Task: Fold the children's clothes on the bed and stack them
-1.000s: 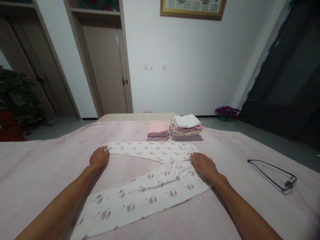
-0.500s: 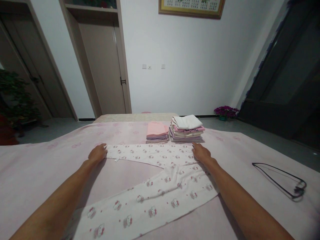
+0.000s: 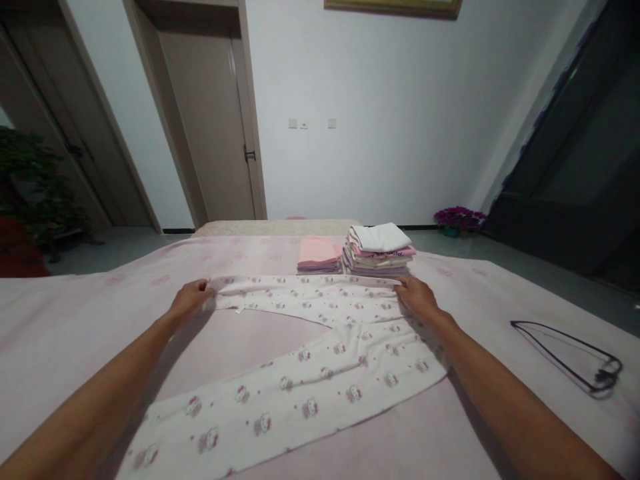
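White printed trousers lie spread on a pink bed sheet, legs splayed toward the left. My left hand pinches the cuff end of the far leg at the left. My right hand is closed on the waist corner at the far right of the garment, just in front of the folded stacks.
Two stacks of folded clothes stand past the trousers: a pink one and a taller mixed one. A black wire hanger lies on the sheet at right. Doors, a potted plant and purple flowers lie beyond the bed.
My right hand has slid from the middle of the waist up to its far corner. My left hand closed on the leg cuff. The view shifted slightly.
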Demonstrator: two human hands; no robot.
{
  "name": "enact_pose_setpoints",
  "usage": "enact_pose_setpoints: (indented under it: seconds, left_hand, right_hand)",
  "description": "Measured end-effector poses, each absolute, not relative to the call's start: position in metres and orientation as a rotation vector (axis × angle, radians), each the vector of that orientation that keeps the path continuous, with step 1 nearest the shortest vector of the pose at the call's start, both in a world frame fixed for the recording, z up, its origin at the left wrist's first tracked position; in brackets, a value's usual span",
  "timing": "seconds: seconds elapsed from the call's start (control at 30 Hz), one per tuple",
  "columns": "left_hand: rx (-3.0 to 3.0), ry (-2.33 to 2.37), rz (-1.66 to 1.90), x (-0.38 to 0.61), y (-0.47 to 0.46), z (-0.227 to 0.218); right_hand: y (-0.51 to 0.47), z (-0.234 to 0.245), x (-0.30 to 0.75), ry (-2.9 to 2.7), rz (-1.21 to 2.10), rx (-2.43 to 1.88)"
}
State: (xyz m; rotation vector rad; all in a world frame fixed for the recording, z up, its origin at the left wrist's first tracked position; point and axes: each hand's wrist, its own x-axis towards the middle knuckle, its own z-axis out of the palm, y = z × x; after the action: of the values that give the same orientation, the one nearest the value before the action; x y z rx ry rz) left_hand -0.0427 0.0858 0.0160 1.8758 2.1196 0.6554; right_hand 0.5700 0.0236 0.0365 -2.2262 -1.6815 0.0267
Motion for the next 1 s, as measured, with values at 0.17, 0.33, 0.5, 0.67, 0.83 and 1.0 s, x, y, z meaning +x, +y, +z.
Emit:
enact_pose_setpoints:
  seconds: [0.17,0.33,0.5,0.67,0.83,1.0]
  left_hand:
    - [1.69,1.785,0.948,-0.054,0.029,0.048]
    - [1.571,1.576,1.005,-0.069,-0.046,0.063]
    - [1.707,1.521,0.863,-0.079,-0.114,0.055]
    - [1.818,1.43,0.637,-0.081,-0.156,0.041]
    - [1.846,1.433,0.555,-0.077,-0.179,0.036]
    - [1.902,1.45,0.471,-0.076,-0.186,0.029]
  right_hand:
    - [-0.005,0.046,0.577,-1.351,0.516,-1.797]
    - [-0.041,0.039,0.587,-1.154,0.69,-1.552]
    - [-0.075,0.025,0.593,-1.087,0.689,-1.496]
    - [-0.096,0.016,0.598,-1.072,0.68,-1.474]
    - [-0.106,0.009,0.61,-1.186,0.664,-1.472]
    - [-0.111,0.004,0.621,-1.321,0.718,-1.593]
